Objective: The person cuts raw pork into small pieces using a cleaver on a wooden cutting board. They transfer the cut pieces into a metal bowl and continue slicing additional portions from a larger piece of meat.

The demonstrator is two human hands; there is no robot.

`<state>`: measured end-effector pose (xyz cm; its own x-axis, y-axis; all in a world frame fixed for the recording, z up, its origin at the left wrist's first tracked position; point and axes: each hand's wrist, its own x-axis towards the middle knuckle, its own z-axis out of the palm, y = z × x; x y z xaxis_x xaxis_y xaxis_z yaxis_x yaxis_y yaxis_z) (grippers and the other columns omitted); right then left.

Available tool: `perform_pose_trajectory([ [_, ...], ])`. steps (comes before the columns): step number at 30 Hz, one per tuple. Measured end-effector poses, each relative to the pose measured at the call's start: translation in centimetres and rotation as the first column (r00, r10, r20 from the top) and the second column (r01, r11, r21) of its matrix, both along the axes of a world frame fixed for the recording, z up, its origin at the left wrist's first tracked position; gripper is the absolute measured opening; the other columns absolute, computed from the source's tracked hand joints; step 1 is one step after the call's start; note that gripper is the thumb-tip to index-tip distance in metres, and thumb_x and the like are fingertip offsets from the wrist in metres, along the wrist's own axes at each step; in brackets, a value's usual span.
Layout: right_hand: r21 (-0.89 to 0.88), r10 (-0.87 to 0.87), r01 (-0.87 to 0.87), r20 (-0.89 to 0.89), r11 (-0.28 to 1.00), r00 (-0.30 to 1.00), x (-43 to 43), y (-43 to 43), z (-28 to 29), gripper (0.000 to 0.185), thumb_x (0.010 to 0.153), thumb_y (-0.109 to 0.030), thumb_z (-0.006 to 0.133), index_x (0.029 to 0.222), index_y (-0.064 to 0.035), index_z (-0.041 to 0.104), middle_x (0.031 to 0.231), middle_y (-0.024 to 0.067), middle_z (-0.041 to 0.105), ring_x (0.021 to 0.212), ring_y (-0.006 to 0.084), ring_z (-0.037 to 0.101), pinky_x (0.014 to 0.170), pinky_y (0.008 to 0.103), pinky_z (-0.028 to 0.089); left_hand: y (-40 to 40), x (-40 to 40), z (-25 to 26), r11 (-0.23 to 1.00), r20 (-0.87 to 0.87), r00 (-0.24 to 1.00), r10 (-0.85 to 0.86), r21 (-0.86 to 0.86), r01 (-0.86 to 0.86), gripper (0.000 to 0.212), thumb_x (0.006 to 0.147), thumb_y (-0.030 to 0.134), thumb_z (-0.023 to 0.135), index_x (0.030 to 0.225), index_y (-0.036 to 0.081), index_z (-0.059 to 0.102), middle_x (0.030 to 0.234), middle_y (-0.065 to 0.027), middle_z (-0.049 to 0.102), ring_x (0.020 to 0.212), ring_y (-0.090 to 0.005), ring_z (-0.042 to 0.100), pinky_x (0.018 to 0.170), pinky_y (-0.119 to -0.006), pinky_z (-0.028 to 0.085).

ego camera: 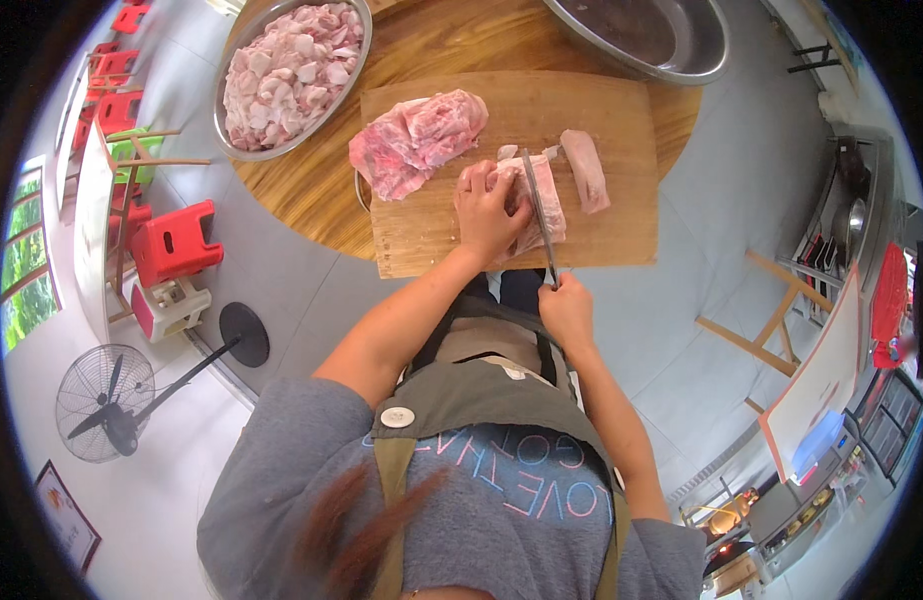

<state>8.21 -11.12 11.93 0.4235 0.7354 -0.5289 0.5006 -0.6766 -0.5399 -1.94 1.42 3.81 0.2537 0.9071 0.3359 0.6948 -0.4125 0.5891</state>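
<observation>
A wooden cutting board (pixel 431 240) lies at the near edge of a round wooden table. My left hand (pixel 487 214) presses on a slab of raw meat (pixel 549 199), its fingertips bent just left of the blade. In my right hand (pixel 566 311) is the handle of a knife (pixel 538 202), its blade lying lengthwise across that slab. A cut strip of meat (pixel 585 171) rests to the right. At the board's left lies a larger raw piece (pixel 420 141), partly over the board's edge. Small scraps (pixel 508 151) sit near the knife tip.
A metal basin (pixel 219 112) heaped with cut meat pieces stands on the table (pixel 296 202) at far left. Another metal bowl (pixel 720 52) stands at its far right edge. On the floor to the left are a black fan (pixel 108 405) and red plastic stools (pixel 174 244).
</observation>
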Motion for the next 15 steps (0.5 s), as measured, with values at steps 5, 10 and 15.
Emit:
perform_pose_trajectory([
  [5,-0.055,0.029,-0.030,-0.021,0.998,0.999,1.0,-0.6,-0.6,0.023,0.077,-0.017,0.055,0.070,0.0050,0.053,0.072,0.0291,0.058,0.073,0.0462,0.056,0.065,0.0496,0.044,0.4,0.1,-0.5,1.000,-0.026,1.000,0.001,0.005,-0.001,0.040,0.063,0.025,0.068,0.099,0.011,0.059,0.115,-0.0110,0.048,0.111,-0.0355,0.041,0.091,-0.048,0.035],
  [10,-0.148,-0.004,0.006,0.017,0.989,1.000,0.7,-2.0,0.2,0.027,0.079,-0.019,0.056,0.068,0.0052,0.053,0.073,0.0298,0.057,0.074,0.0469,0.055,0.066,0.0491,0.044,0.5,0.3,-0.3,0.999,-0.015,0.999,0.028,-0.042,-0.029,0.036,0.064,0.025,0.067,0.097,0.011,0.059,0.114,-0.0095,0.050,0.110,-0.0341,0.042,0.090,-0.047,0.035],
  [15,-0.139,-0.007,0.007,0.000,0.990,1.000,0.9,0.0,-0.7,0.026,0.079,-0.019,0.056,0.069,0.0051,0.054,0.074,0.0301,0.057,0.076,0.0470,0.055,0.066,0.0492,0.044,0.9,0.1,-0.4,1.000,-0.019,1.000,0.001,-0.029,-0.001,0.032,0.064,0.023,0.067,0.093,0.011,0.060,0.111,-0.0083,0.051,0.107,-0.0326,0.044,0.087,-0.046,0.035],
])
